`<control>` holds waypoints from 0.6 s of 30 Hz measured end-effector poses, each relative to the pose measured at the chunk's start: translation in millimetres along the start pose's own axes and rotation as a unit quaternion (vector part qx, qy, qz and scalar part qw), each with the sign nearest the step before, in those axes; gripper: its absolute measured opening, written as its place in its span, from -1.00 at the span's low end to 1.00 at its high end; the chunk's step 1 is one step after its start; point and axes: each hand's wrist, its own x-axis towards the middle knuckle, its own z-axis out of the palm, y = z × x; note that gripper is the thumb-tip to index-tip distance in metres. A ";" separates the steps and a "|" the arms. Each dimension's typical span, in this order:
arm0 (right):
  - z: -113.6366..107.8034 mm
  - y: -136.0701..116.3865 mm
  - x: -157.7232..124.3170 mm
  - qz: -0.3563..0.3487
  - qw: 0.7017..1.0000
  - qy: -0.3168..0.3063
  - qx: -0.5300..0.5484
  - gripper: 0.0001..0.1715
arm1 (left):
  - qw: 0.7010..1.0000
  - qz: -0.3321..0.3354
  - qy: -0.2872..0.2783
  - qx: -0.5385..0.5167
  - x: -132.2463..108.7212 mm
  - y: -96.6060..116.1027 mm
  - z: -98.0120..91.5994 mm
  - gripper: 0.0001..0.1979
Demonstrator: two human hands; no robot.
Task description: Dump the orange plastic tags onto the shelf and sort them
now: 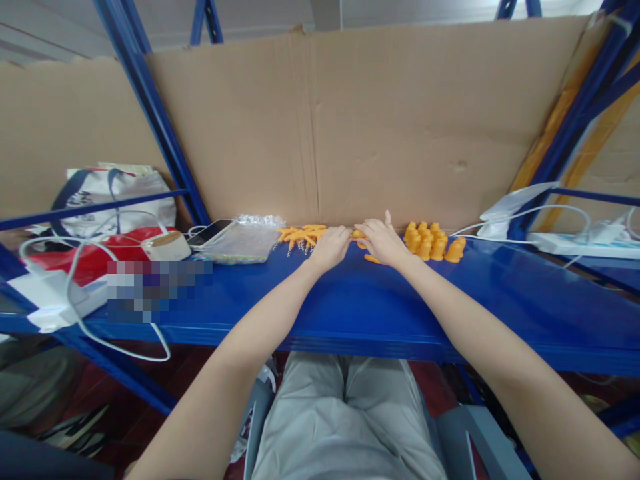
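Note:
Both hands meet over the back of the blue shelf. My left hand [332, 248] is closed, its fingertips at the near end of a small orange plastic piece [359, 235]. My right hand [384, 241] has its fingers curled on the same piece, with the thumb raised. Fingers partly cover that piece, so its full shape is hidden. Under the right hand lies another orange piece [373, 259]. A pile of thin orange parts with metal spiral bits [300, 236] sits left of my left hand. Orange bell-shaped caps [425, 243] stand in rows right of my right hand.
A clear plastic bag [243, 241] and a phone [214, 232] lie to the left. Beyond them are a white charger [166, 246], cables and a cloth bag [117, 200]. A power strip [590, 245] is at right. Cardboard [400, 127] walls the back.

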 end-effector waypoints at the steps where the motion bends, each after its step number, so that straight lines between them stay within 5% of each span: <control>1: -0.4 -0.8 0.9 -0.004 1.000 -0.001 -0.011 -0.59 | 1.000 0.006 0.001 0.006 0.3 -0.1 0.6 -0.76; 9: -0.5 -3.0 3.7 -0.035 0.995 0.004 -0.090 -0.71 | 0.998 0.044 0.031 0.017 2.2 -4.8 5.0 -0.78; 18: -3.9 -6.4 4.9 -0.060 0.988 0.020 -0.144 -0.76 | 0.997 -0.014 0.016 -0.076 6.1 -1.7 5.1 -0.80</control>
